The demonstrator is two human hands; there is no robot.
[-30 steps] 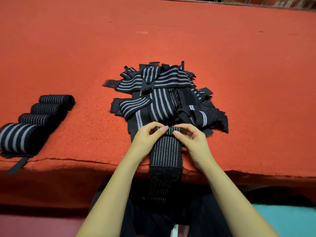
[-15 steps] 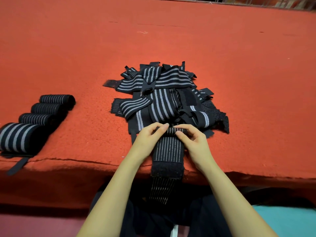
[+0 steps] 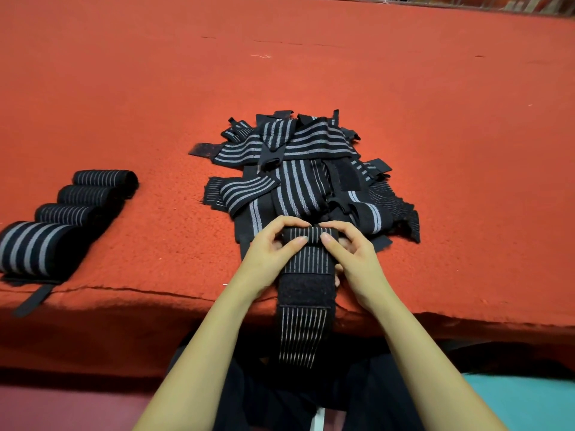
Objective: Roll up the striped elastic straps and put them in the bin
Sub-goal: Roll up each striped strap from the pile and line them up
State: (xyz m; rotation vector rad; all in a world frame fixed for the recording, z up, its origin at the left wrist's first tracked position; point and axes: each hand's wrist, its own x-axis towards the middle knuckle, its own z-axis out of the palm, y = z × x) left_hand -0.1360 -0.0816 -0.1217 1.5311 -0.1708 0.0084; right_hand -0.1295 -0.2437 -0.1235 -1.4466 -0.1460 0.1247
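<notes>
A black strap with thin pale stripes (image 3: 306, 262) lies lengthwise in front of me, its far end turned into a small roll. My left hand (image 3: 270, 253) pinches the roll's left end and my right hand (image 3: 351, 256) pinches its right end. The strap's near part, with a black fuzzy patch, hangs over the table's front edge toward my lap. Just beyond my hands lies a heap of loose striped straps (image 3: 298, 172). Several rolled straps (image 3: 77, 209) sit in a row at the left. No bin is in view.
The table is covered in red felt (image 3: 435, 150); its front edge runs just below my wrists. A loose black tab (image 3: 32, 301) hangs over that edge at the far left. A teal surface (image 3: 529, 399) shows at the bottom right.
The roll at the strap's far end has grown thicker as my fingers turned it toward me, and less flat strap lies between the roll and the fuzzy patch.
</notes>
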